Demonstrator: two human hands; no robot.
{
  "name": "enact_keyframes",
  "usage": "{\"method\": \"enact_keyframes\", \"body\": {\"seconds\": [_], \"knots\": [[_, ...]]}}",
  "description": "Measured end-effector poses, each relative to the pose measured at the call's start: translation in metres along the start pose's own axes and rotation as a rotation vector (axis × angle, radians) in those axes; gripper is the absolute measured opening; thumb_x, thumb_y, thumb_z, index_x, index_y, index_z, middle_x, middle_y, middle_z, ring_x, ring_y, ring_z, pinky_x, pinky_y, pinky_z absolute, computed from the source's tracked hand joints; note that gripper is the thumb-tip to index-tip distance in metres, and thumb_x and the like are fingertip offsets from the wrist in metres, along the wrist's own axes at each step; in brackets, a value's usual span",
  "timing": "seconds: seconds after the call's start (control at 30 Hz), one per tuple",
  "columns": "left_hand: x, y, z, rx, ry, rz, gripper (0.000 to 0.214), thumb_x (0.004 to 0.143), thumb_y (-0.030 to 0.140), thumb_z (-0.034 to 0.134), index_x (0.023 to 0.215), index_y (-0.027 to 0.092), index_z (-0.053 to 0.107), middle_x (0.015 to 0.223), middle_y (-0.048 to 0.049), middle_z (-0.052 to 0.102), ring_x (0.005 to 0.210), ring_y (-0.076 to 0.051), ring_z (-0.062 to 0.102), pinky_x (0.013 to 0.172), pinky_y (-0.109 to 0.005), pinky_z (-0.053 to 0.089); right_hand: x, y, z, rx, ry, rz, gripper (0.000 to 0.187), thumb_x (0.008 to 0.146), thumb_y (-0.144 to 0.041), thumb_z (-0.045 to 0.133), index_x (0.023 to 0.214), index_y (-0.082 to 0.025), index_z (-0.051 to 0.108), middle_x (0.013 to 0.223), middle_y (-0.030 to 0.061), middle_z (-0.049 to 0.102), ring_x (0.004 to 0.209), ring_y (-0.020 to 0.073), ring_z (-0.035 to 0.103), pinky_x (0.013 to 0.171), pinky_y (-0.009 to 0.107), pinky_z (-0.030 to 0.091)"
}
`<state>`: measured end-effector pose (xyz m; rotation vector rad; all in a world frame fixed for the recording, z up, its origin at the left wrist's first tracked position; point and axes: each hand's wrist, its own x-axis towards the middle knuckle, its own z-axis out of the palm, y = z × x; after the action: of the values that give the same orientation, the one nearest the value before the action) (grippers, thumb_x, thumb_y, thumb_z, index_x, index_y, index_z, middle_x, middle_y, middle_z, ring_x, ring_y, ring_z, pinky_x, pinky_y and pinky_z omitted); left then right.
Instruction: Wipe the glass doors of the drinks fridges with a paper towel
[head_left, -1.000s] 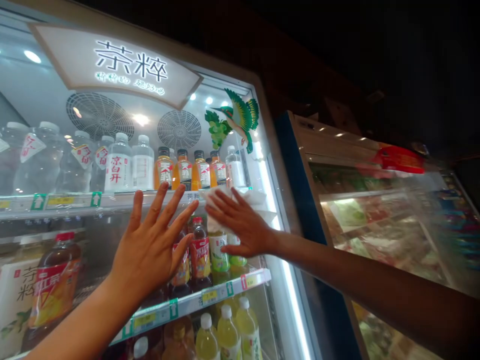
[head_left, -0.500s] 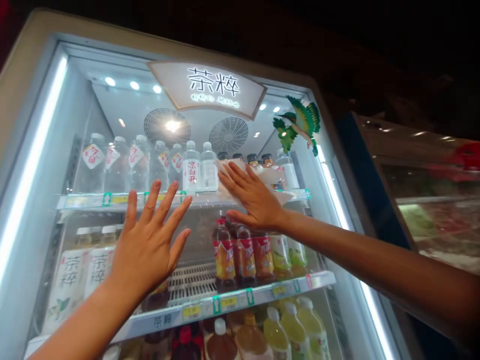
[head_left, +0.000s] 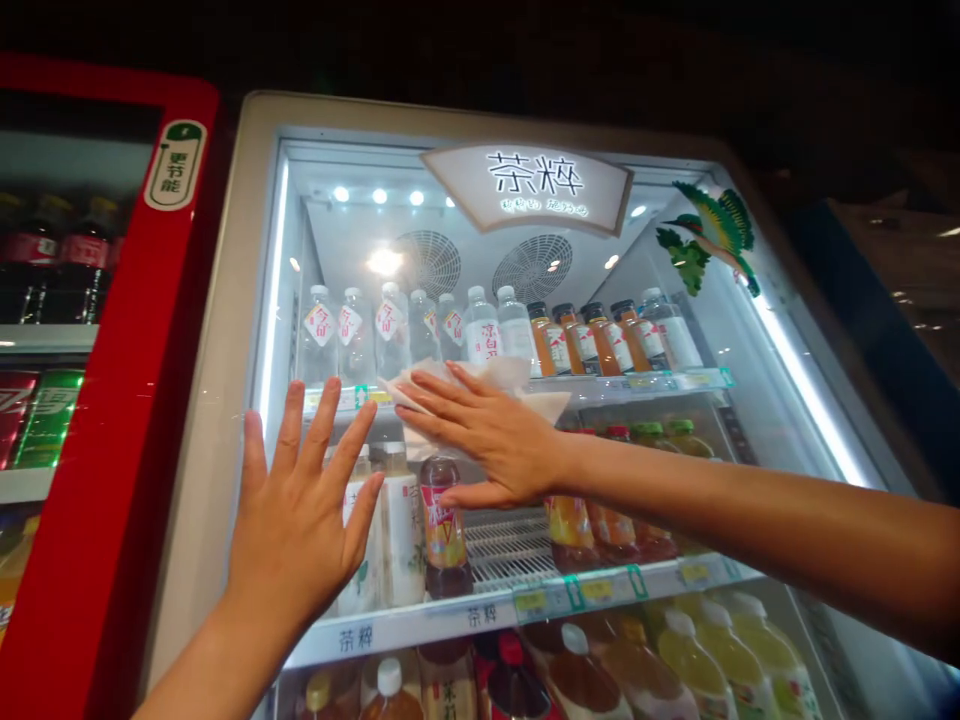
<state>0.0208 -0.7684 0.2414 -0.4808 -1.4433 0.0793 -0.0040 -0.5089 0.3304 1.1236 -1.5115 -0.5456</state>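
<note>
My right hand [head_left: 487, 435] lies with its fingers stretched out over a white tissue [head_left: 502, 375], holding it flat to the glass door [head_left: 420, 225] of a lit drinks fridge. Crumpled edges of the tissue stick out above and beside the fingers. My left hand [head_left: 296, 510] is open, fingers spread, with nothing in it. It is up at the left part of the same door; whether the palm touches the glass cannot be made out. Behind the glass stand clear water bottles [head_left: 390, 325] on the top shelf and a red-labelled drink bottle [head_left: 444, 525] on the shelf below.
A red drinks fridge [head_left: 150, 400] stands close on the left, with dark bottles and cans inside. A fan-shaped lit sign [head_left: 536, 188] and a green bird decoration [head_left: 712, 235] are at the top of the door. Yellowish bottles [head_left: 720, 650] fill the lower right.
The view has swung left, bringing the red fridge in. My right hand has slid the tissue leftward across the glass, from before the dark-capped bottles to below the clear ones. My left hand stays spread.
</note>
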Motion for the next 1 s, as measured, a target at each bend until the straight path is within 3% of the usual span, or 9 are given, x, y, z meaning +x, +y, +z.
{"method": "enact_keyframes", "body": {"seconds": [0.13,0.33,0.43,0.57,0.73,0.83,0.93,1.0], "knots": [[-0.019,0.002,-0.001,-0.037,-0.012,-0.007,0.069,0.099,0.045,0.048,0.161,0.033,0.02,0.171,-0.0038,0.019,0.16,-0.03,0.005,0.129,-0.06,0.001,0.003,-0.016,0.007,-0.04,0.088,0.195,0.087,0.099,-0.072,0.029,0.164,-0.027,-0.007,0.172,0.0062,0.015,0.16,0.028,0.009,0.13,0.058,0.009],[-0.061,0.036,-0.003,-0.092,-0.033,-0.063,0.071,0.097,0.032,0.051,0.161,0.031,0.02,0.172,-0.0048,0.014,0.16,-0.031,0.004,0.129,-0.06,0.0,-0.04,-0.115,0.031,-0.043,0.098,0.505,0.088,0.096,-0.077,0.024,0.165,-0.024,0.009,0.172,0.0101,0.012,0.16,0.034,0.004,0.127,0.065,0.004],[-0.072,0.055,-0.006,-0.119,-0.069,-0.095,0.073,0.096,0.023,0.052,0.161,0.031,0.019,0.173,-0.0042,0.01,0.16,-0.03,0.003,0.128,-0.061,0.0,-0.049,-0.137,0.033,-0.059,0.122,0.657,0.084,0.099,-0.073,0.024,0.165,-0.023,0.01,0.173,0.0108,0.011,0.16,0.033,0.003,0.126,0.064,0.005],[-0.09,0.09,-0.003,-0.164,-0.087,-0.191,0.076,0.096,0.021,0.051,0.162,0.032,0.014,0.173,-0.0032,0.003,0.16,-0.032,-0.002,0.126,-0.066,-0.002,-0.061,-0.156,0.037,-0.037,0.158,0.799,0.07,0.105,-0.06,0.016,0.165,-0.025,0.01,0.173,0.0076,0.012,0.16,0.0295,0.004,0.127,0.062,0.007],[-0.144,0.148,0.011,-0.11,-0.064,-0.392,0.081,0.092,0.017,0.054,0.161,0.035,0.016,0.172,-0.002,0.007,0.159,-0.035,0.004,0.125,-0.071,0.002,-0.11,-0.227,0.054,-0.058,0.124,0.866,0.074,0.104,-0.061,0.016,0.164,-0.017,0.017,0.172,0.011,0.014,0.159,0.0344,0.009,0.127,0.06,0.004],[-0.152,0.165,0.019,-0.111,-0.077,-0.453,0.082,0.091,0.019,0.057,0.16,0.04,0.017,0.172,0.0,0.011,0.158,-0.038,0.008,0.122,-0.076,0.001,-0.125,-0.227,0.054,-0.075,0.145,0.904,0.073,0.104,-0.061,0.017,0.164,-0.018,0.017,0.172,0.0109,0.015,0.159,0.0348,0.01,0.127,0.062,0.005],[-0.141,0.176,0.02,-0.122,-0.085,-0.5,0.08,0.092,0.024,0.057,0.159,0.042,0.017,0.172,-0.0009,0.008,0.158,-0.041,0.006,0.118,-0.081,-0.001,-0.139,-0.215,0.052,-0.063,0.158,0.977,0.07,0.105,-0.057,0.015,0.164,-0.019,0.016,0.172,0.0109,0.014,0.159,0.0346,0.009,0.126,0.064,0.009],[-0.135,0.187,0.019,-0.127,-0.103,-0.522,0.077,0.094,0.026,0.054,0.159,0.043,0.016,0.173,-0.0011,0.006,0.158,-0.041,0.004,0.117,-0.082,-0.001,-0.157,-0.22,0.056,-0.081,0.142,0.986,0.07,0.106,-0.054,0.016,0.164,-0.016,0.016,0.172,0.0127,0.012,0.159,0.0356,0.008,0.126,0.064,0.008]]}}
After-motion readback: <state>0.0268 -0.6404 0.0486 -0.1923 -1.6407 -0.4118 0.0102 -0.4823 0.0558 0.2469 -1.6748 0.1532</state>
